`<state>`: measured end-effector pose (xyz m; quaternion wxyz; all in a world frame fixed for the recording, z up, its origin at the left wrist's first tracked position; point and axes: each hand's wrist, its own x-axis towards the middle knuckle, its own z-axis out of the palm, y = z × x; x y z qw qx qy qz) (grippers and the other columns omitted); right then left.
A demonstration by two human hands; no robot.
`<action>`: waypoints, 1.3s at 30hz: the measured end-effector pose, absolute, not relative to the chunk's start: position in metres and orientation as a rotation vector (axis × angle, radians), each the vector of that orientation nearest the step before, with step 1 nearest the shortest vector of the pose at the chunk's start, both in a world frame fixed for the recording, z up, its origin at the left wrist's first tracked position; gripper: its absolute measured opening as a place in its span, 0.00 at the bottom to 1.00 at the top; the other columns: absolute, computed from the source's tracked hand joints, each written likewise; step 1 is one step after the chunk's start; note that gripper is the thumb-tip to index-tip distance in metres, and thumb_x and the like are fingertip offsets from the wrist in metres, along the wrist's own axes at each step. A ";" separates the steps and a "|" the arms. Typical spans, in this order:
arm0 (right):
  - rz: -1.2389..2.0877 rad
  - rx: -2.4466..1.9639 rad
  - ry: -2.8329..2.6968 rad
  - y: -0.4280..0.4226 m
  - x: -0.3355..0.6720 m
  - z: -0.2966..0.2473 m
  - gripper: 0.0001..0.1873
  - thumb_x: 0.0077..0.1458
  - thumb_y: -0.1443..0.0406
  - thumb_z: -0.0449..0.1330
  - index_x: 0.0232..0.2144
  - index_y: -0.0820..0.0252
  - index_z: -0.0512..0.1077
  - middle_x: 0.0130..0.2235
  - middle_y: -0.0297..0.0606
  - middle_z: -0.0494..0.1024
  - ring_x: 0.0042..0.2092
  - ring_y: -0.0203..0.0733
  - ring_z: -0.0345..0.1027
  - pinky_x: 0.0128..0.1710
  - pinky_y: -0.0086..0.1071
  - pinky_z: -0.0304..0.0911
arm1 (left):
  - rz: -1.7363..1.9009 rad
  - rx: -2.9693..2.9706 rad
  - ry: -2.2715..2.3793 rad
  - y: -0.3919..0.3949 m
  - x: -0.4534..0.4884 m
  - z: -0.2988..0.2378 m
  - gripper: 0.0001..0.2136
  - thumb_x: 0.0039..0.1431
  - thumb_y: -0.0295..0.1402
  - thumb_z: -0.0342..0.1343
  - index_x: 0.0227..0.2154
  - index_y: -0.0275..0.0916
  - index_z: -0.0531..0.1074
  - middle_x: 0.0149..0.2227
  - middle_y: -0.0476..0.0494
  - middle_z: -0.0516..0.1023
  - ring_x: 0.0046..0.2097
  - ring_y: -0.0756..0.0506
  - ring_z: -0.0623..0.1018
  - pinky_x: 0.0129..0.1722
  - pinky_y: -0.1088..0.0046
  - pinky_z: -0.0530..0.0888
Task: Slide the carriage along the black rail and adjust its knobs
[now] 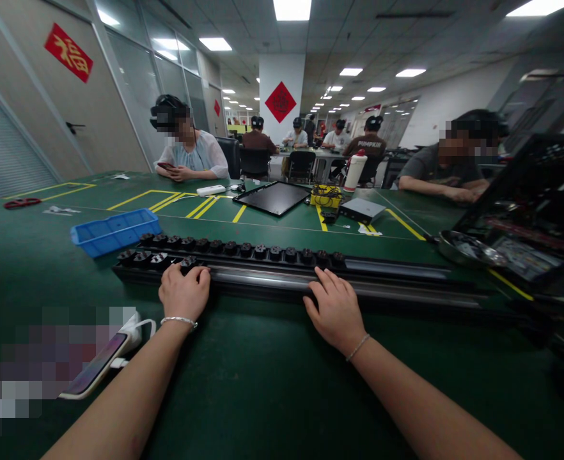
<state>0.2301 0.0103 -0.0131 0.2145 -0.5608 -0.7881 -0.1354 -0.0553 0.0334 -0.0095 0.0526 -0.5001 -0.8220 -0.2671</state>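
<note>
The near black rail [258,278] lies across the middle of the frame under both my hands, long and straight, a greyish shine running along its top. A few black modules [142,257] sit at its left end, one catching the light. Just behind it, the far rail [399,267] carries a longer row of similar pieces.

The fingers of my left hand [185,295] curl over the last module in the near row; I can't tell whether they grip it. Those of my right hand [337,310] rest on the rail, slightly apart.

At left of centre, a blue tray [114,243] stands just behind the rail ends. A metal dish [454,253] at the right holds small parts, too blurred to name.

The worktop [243,390] is dark green, marked with yellow lines [128,200]. Across its far side are a flat black panel [272,198], a grey box [362,209] and a red-capped white bottle [355,172]; a phone [94,369] lies lower left. One person [198,156] sits upper left, another [430,166] upper right, and more sit in the room behind, under bright ceiling lights [291,9].
</note>
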 end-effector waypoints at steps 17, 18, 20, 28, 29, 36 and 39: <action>-0.398 -1.528 -2.172 0.010 0.231 -0.013 0.14 0.55 0.59 0.51 0.39 0.58 0.71 0.56 0.44 0.65 0.58 0.49 0.54 0.53 0.42 0.49 | -0.800 -1.518 -2.524 0.034 -0.056 -0.007 0.16 0.58 0.41 0.43 0.39 0.48 0.76 0.54 0.38 0.62 0.58 0.35 0.59 0.54 0.53 0.60; -0.399 -1.526 -2.173 0.010 0.231 -0.013 0.14 0.55 0.59 0.51 0.39 0.58 0.71 0.56 0.44 0.65 0.57 0.49 0.54 0.53 0.42 0.49 | -0.797 -1.517 -2.527 0.034 -0.056 -0.006 0.16 0.58 0.41 0.43 0.39 0.48 0.76 0.54 0.38 0.62 0.58 0.35 0.59 0.54 0.53 0.60; -0.402 -1.523 -2.174 0.010 0.231 -0.014 0.14 0.55 0.59 0.51 0.39 0.58 0.71 0.56 0.44 0.65 0.57 0.49 0.54 0.53 0.42 0.49 | -0.795 -1.515 -2.533 0.034 -0.057 -0.006 0.16 0.58 0.41 0.43 0.39 0.48 0.76 0.54 0.38 0.62 0.58 0.36 0.59 0.54 0.53 0.60; -0.419 -1.519 -2.170 0.011 0.230 -0.014 0.14 0.55 0.59 0.51 0.38 0.58 0.71 0.56 0.44 0.65 0.58 0.49 0.54 0.53 0.42 0.49 | -0.805 -1.519 -2.513 0.034 -0.057 -0.009 0.16 0.58 0.41 0.44 0.38 0.47 0.76 0.54 0.37 0.62 0.58 0.35 0.58 0.54 0.53 0.60; -0.418 -1.520 -2.171 0.011 0.230 -0.014 0.14 0.55 0.59 0.51 0.38 0.58 0.71 0.56 0.44 0.65 0.58 0.49 0.54 0.53 0.42 0.49 | -0.803 -1.517 -2.511 0.034 -0.057 -0.009 0.16 0.58 0.41 0.43 0.38 0.47 0.76 0.54 0.37 0.62 0.58 0.36 0.58 0.54 0.53 0.60; -0.408 -1.516 -2.172 0.011 0.231 -0.015 0.14 0.55 0.59 0.51 0.38 0.58 0.71 0.56 0.45 0.65 0.57 0.49 0.54 0.53 0.43 0.49 | -0.802 -1.526 -2.507 0.034 -0.055 -0.009 0.16 0.58 0.40 0.43 0.39 0.46 0.76 0.54 0.37 0.62 0.58 0.36 0.58 0.54 0.54 0.59; -0.399 -1.522 -2.176 0.011 0.231 -0.014 0.14 0.55 0.59 0.51 0.38 0.58 0.71 0.56 0.44 0.65 0.58 0.49 0.53 0.53 0.43 0.49 | -0.797 -1.527 -2.514 0.034 -0.056 -0.008 0.17 0.58 0.40 0.43 0.39 0.46 0.76 0.54 0.36 0.62 0.58 0.36 0.58 0.54 0.54 0.59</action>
